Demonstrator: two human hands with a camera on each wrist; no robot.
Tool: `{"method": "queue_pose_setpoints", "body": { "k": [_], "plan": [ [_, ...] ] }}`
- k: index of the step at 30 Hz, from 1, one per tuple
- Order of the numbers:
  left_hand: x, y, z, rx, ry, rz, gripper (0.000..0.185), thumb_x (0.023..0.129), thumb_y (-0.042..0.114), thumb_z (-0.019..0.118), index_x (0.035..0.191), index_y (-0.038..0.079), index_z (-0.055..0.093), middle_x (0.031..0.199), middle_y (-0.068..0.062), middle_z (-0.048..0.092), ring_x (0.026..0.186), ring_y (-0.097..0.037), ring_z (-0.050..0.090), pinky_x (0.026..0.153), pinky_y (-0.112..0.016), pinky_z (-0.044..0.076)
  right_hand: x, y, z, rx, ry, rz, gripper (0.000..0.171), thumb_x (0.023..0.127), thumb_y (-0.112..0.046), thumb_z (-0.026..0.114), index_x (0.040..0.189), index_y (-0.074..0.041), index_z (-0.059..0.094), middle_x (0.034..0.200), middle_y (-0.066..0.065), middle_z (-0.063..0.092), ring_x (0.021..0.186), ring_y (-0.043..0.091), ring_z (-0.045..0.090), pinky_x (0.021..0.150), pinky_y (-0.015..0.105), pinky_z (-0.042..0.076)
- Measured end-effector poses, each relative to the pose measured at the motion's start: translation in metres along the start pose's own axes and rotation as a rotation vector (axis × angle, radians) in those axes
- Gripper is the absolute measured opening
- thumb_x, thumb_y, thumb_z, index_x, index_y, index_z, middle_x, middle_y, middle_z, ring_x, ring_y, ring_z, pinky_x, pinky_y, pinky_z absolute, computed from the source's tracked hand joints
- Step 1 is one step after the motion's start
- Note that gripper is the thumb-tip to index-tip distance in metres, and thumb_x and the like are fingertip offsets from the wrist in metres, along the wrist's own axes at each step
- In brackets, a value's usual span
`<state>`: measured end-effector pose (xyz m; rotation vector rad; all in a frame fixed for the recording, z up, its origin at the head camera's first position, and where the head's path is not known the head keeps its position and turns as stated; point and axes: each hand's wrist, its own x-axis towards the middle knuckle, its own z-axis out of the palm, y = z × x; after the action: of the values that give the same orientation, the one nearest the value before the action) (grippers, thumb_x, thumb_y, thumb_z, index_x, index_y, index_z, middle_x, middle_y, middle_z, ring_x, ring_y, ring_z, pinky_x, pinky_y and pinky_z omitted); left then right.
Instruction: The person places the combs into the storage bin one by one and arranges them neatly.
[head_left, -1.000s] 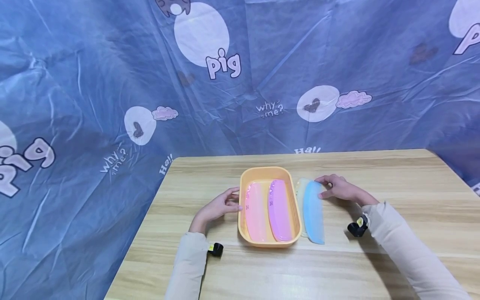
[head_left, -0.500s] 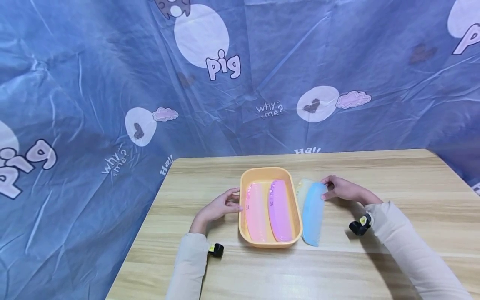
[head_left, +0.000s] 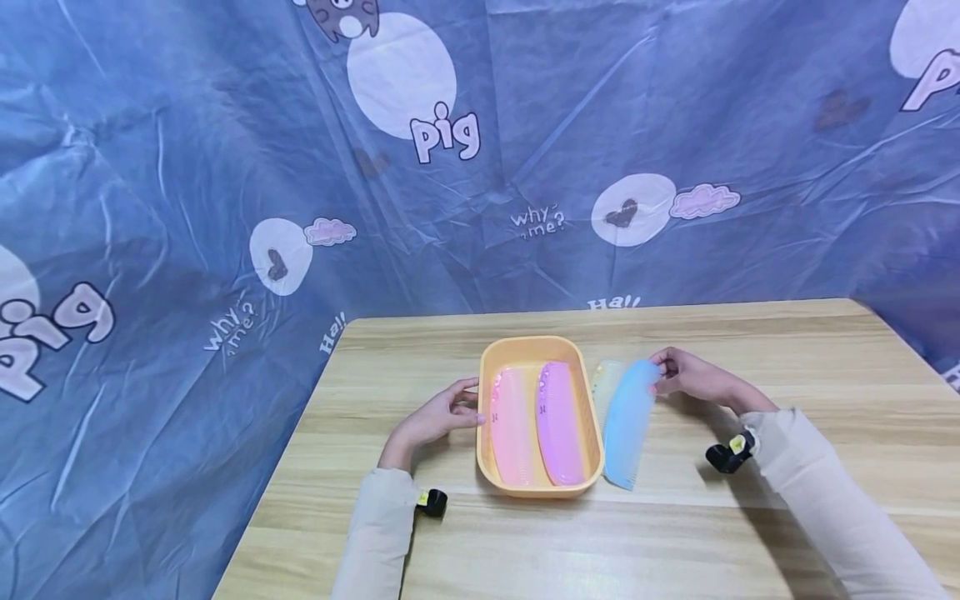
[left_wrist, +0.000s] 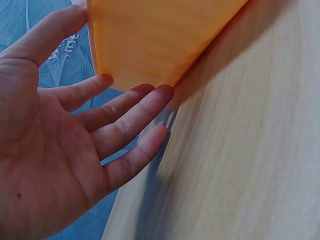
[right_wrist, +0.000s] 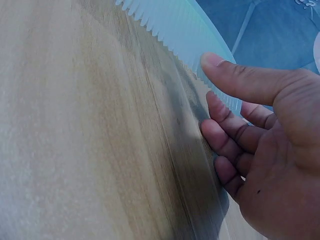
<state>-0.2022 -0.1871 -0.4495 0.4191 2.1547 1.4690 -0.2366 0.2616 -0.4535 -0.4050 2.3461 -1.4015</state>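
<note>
In the head view my left hand [head_left: 437,414] holds the left side of an orange plastic basket [head_left: 540,492], thumb at the rim. The left wrist view shows its fingers [left_wrist: 132,120] against the outer wall. Inside the basket lie a pink comb [head_left: 512,433] and a purple comb [head_left: 561,425], side by side. My right hand [head_left: 693,379] pinches the far end of a blue comb [head_left: 628,429], tilted just right of the basket. Its thumb lies over the teeth in the right wrist view. A pale yellow comb [head_left: 606,383] is partly hidden beneath the blue one.
Everything stands on a wood-grain table [head_left: 540,550]. A blue printed cloth [head_left: 480,250] hangs behind the table and along its left side. A black wrist camera [head_left: 432,502] sits on the left sleeve, another black camera [head_left: 729,454] on the right.
The right hand has moved slightly right, drawing the blue comb's far end with it. The comb now slants more and overlaps the yellow one differently. The left hand and basket stay put.
</note>
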Motion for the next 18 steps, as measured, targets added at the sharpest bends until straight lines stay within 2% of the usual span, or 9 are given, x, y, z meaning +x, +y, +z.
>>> {"method": "queue_pose_setpoints", "body": {
  "k": [9,13,15,18],
  "plan": [
    [0.0006,-0.0007,0.0005,-0.001,-0.005,0.003,0.073,0.091,0.021,0.067,0.151,0.010,0.027,0.141,-0.022,0.044,0.120,-0.031,0.056,0.107,-0.047,0.041,-0.0055,0.0011,0.0008,0.093,0.003,0.012,0.061,0.087,-0.003,0.065,0.129,0.017,0.026,0.091,-0.001,0.066,0.080,0.005,0.063,0.076,0.020,0.052],
    [0.0012,-0.0017,0.0004,0.001,-0.013,0.015,0.073,0.091,0.021,0.067,0.152,0.011,0.027,0.141,-0.021,0.045,0.120,-0.029,0.056,0.106,-0.045,0.042,-0.0068,0.0014,0.0040,0.156,0.013,0.019,0.062,0.087,-0.002,0.063,0.131,0.016,0.022,0.087,-0.005,0.068,0.077,0.005,0.063,0.072,0.022,0.053],
    [0.0013,-0.0023,0.0001,-0.001,-0.018,0.024,0.073,0.091,0.020,0.067,0.152,0.010,0.027,0.141,-0.022,0.045,0.120,-0.029,0.056,0.106,-0.045,0.042,-0.0074,0.0018,0.0057,0.161,0.022,0.020,0.063,0.087,-0.002,0.063,0.131,0.015,0.022,0.084,-0.006,0.067,0.073,0.006,0.062,0.067,0.022,0.052],
    [0.0014,-0.0030,-0.0006,-0.010,-0.021,0.032,0.073,0.091,0.019,0.067,0.151,0.010,0.027,0.141,-0.022,0.046,0.121,-0.031,0.056,0.106,-0.044,0.043,-0.0080,0.0017,0.0080,0.165,0.042,0.015,0.061,0.088,-0.002,0.063,0.130,0.015,0.023,0.082,-0.007,0.068,0.072,0.007,0.062,0.066,0.023,0.052]
  ]
}}
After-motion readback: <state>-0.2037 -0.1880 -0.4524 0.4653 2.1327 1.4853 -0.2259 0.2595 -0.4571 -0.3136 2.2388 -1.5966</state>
